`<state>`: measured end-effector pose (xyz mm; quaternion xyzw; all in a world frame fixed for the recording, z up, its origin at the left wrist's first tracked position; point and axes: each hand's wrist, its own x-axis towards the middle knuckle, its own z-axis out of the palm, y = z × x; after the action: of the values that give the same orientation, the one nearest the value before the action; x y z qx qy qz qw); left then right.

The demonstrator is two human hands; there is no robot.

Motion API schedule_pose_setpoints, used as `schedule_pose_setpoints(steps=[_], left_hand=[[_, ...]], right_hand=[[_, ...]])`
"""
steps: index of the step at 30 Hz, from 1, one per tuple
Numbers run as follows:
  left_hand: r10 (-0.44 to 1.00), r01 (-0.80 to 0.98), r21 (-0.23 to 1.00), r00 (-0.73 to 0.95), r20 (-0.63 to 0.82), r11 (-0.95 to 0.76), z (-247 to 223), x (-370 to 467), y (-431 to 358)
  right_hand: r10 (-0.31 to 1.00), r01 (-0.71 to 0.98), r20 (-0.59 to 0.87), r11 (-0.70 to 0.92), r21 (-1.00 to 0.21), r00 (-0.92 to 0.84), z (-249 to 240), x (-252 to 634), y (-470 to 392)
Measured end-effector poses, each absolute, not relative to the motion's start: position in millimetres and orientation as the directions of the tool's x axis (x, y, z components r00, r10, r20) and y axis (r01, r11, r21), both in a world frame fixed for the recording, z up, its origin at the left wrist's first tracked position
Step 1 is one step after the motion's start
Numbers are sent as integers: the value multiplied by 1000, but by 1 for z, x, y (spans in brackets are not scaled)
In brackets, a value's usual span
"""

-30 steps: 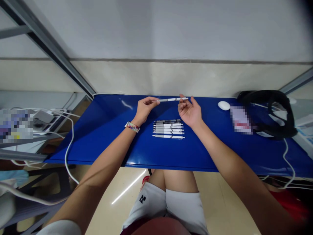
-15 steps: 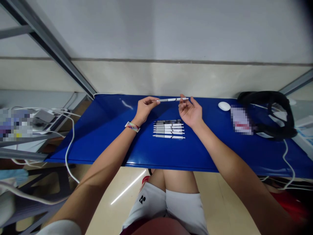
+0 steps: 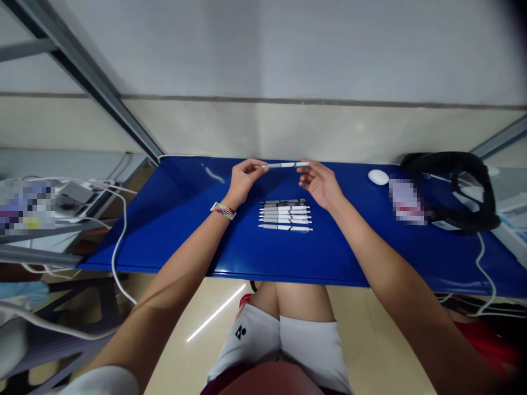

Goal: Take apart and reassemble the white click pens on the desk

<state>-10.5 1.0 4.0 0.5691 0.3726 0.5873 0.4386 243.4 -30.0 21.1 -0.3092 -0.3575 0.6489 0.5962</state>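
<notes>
A white and grey pen [image 3: 284,164] is held level above the far part of the blue table [image 3: 181,219]. My left hand [image 3: 246,178] pinches its left end between thumb and fingertips. At the pen's right end is my right hand [image 3: 321,181], its thumb and forefinger on that end and the other fingers loosely curled. The pen's very end is hidden there. Below the hands, several similar white and grey pens [image 3: 284,214] lie side by side in a row, tips to the left. A darker pen [image 3: 284,202] lies at the row's far side.
To the right lie a white mouse [image 3: 377,177], a blurred-out packet [image 3: 407,201] and a black headset-like strap [image 3: 489,203]. A white cable [image 3: 119,247] hangs over the left edge. Metal posts [image 3: 102,99] frame the table, and a wall [image 3: 288,129] rises behind it.
My right hand has turned and moved slightly left and up, its thumb and forefinger coming onto the pen's right end. My left hand keeps its pinch on the pen.
</notes>
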Motion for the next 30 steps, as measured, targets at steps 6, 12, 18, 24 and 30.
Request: schedule_pose_setpoints(steps=[6,12,18,24,30], left_hand=[[911,12,931,211,354,-364,12,-13,-8],[856,335,830,432,285,-446,15,-11,-17],[765,377,729,568,305,-571,16,-13,-16],[744,432,666,602,289,-608,13,-15,-14],[779,446,695,567,268,-564,14,-14,-18]], right_hand=[[981,-62,165,159,-985,-103,13,259,-24],[934,284,204,289,-914,-293,19,278,-25],[886,451,164,370,-812,-433,27,281,-31],[856,496,184,441,-748,-483,30,278,-35],[853,514,138,424,-746,-504,33,278,-37]])
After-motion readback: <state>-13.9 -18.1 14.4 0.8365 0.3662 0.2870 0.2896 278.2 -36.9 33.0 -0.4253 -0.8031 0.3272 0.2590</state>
